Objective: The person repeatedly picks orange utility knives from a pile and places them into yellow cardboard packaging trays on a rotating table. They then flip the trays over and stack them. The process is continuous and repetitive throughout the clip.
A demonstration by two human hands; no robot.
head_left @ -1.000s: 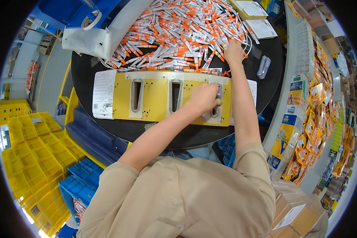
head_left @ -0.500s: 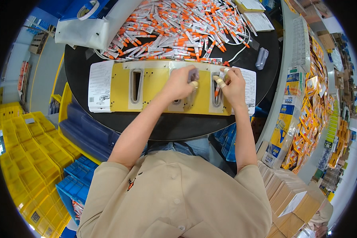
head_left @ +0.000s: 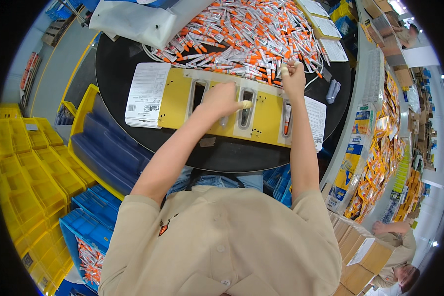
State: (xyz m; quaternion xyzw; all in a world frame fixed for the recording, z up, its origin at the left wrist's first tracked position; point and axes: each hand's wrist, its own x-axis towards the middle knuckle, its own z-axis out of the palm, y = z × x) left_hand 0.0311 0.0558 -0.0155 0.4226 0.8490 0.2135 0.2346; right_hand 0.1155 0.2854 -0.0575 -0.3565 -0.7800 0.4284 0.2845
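Likely light, squeezable tubes [head_left: 261, 42], best gripped mid-body, are heaped beyond the yellow fixture [head_left: 175, 101]; right hand [head_left: 294, 81] curled there, left hand [head_left: 221, 101] curled above it, both holds unclear.

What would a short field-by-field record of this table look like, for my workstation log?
Left hand: over the yellow slotted plate; grip unclear
Right hand: beside the pile of orange-capped tubes; grip unclear
Plate's right slot: one tube inside
Printed cards: at both ends of the plate
Clear plastic piece: on the black table, right side
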